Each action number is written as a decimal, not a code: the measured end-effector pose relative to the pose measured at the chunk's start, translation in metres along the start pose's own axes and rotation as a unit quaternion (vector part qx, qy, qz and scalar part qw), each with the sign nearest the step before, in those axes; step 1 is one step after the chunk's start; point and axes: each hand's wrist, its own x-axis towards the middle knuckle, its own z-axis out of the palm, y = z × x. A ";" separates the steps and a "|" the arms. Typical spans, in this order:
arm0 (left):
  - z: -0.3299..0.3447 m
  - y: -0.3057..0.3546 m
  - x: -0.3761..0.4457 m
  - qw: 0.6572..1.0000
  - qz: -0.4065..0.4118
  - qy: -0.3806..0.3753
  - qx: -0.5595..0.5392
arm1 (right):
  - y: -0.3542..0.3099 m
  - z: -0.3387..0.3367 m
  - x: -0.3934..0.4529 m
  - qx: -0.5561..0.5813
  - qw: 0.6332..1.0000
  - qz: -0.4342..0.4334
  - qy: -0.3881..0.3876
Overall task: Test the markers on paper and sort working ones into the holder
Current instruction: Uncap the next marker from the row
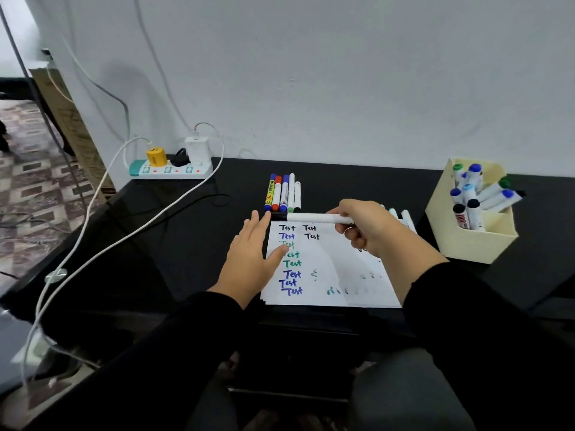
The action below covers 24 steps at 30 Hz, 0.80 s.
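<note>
My right hand [362, 227] grips a white marker with a black cap [311, 217], held level above the top edge of the paper, cap pointing left. My left hand [252, 253] lies flat with fingers spread on the left edge of the white paper [336, 269], fingertips close to the black cap. The paper carries "Test" written several times in black, blue and green. A row of several markers [283, 194] lies on the black desk behind the paper. More markers [401, 216] peek out behind my right hand. The cream holder [466, 241] at right contains several markers.
A power strip [169, 171] with plugs and a yellow adapter sits at the desk's back left corner. White cables [130, 225] trail from it across the desk's left side. The wall rises directly behind the desk. My lap is below the desk's front edge.
</note>
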 end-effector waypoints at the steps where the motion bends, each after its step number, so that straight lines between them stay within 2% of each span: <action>1: -0.003 0.003 0.001 1.000 0.010 -0.008 -0.007 | 0.000 -0.001 -0.002 0.004 1.000 -0.007 -0.009; 5: -0.015 0.019 0.002 0.998 0.016 -0.054 -0.034 | -0.002 -0.006 -0.010 0.074 0.997 -0.014 -0.031; 9: -0.025 0.036 0.000 0.996 0.008 -0.076 -0.048 | 0.002 0.000 -0.013 0.193 0.981 0.000 -0.009; 13: -0.028 0.051 -0.001 0.996 0.029 -0.067 -0.052 | 0.008 0.026 -0.017 0.134 0.991 0.006 -0.011; 17: -0.034 0.055 0.000 0.997 0.026 -0.071 -0.031 | -0.001 0.040 -0.018 0.130 0.991 -0.004 0.030; 20: -0.040 0.057 0.000 0.993 0.021 -0.099 -0.061 | -0.008 0.043 -0.016 0.129 0.991 -0.003 0.039; 24: -0.046 0.054 0.002 0.982 -0.007 -0.128 -0.138 | -0.011 0.045 -0.015 0.114 0.993 -0.009 0.015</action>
